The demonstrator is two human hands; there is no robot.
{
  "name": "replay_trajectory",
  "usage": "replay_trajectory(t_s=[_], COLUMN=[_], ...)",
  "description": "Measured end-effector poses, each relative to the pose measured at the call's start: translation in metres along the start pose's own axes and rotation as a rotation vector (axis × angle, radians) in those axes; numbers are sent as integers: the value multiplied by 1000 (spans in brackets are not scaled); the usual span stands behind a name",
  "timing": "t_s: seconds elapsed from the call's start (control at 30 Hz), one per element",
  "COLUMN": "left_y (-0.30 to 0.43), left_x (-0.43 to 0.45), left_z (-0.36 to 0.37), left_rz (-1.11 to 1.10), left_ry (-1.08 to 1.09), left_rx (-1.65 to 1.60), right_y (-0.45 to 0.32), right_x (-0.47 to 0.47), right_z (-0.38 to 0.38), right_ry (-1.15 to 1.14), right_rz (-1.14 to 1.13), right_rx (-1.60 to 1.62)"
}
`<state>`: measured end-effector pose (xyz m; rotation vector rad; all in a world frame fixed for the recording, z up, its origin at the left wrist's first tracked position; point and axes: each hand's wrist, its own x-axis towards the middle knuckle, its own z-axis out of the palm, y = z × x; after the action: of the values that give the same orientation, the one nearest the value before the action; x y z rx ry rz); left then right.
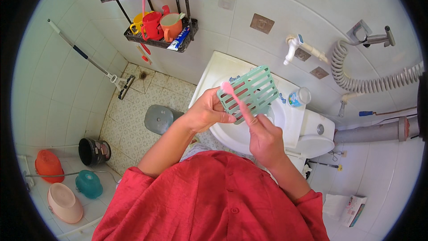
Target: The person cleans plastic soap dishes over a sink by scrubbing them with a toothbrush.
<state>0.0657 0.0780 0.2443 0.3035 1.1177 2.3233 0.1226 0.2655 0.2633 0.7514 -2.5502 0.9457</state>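
Note:
In my left hand point(209, 112) is a pale green slatted plastic rack point(252, 90), held by its near left edge and tilted over the white washbasin point(225, 135). A pink toothbrush point(237, 98) is gripped in my right hand point(265, 137), its index finger stretched along the handle. The brush head lies over the left part of the slats; whether the bristles touch them I cannot tell. Part of the basin bowl is hidden behind the rack and my hands. A clear jar point(300, 97) with a blue label stands on the basin's right rim.
A black wall shelf point(157, 42) carries cups and a toothpaste tube point(179, 38). White tap point(294, 48) and coiled hose point(341, 63) are on the wall. Right of the basin is a toilet point(314, 140). A grey stool point(158, 119), black bucket point(94, 151) and floor squeegee point(125, 85) are at left.

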Motion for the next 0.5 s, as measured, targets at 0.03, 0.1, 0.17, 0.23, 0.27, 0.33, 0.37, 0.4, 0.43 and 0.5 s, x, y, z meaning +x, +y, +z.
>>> replay_trajectory(t_s=[0.03, 0.1, 0.17, 0.23, 0.27, 0.33, 0.37, 0.4, 0.43, 0.5], left_y=[1, 1, -1, -2, -3, -2, -2, -1, 1, 1], left_x=[1, 1, 2, 1, 0, 1, 2, 2, 1, 1], left_z=[-3, -5, -6, 0, 1, -2, -3, -3, -2, 0], left_rz=[-19, -38, -11, 13, 38, 23, 10, 10, 7, 4], left_ry=[-19, -37, -55, -31, -8, -14, -17, -17, -19, -18], left_rx=[59, 118, 58, 33, 8, 23, 39, 39, 13, -15], right_y=[1, -6, -6, 1, 0, -2, -3, -5, -5, 3], right_x=[2, -4, -5, -4, -4, -2, -4, -7, -9, -7], right_z=[-1, -3, -6, -11, -10, -5, -6, -6, -6, -9], right_ry=[29, -33, -95, -39, -40, -10, -8, -42, -75, -44], right_rz=[11, 19, 25, 43, 44, 8, 10, 7, 5, 39], right_rx=[-12, -8, -4, -15, -13, 2, 0, -10, -20, -18])
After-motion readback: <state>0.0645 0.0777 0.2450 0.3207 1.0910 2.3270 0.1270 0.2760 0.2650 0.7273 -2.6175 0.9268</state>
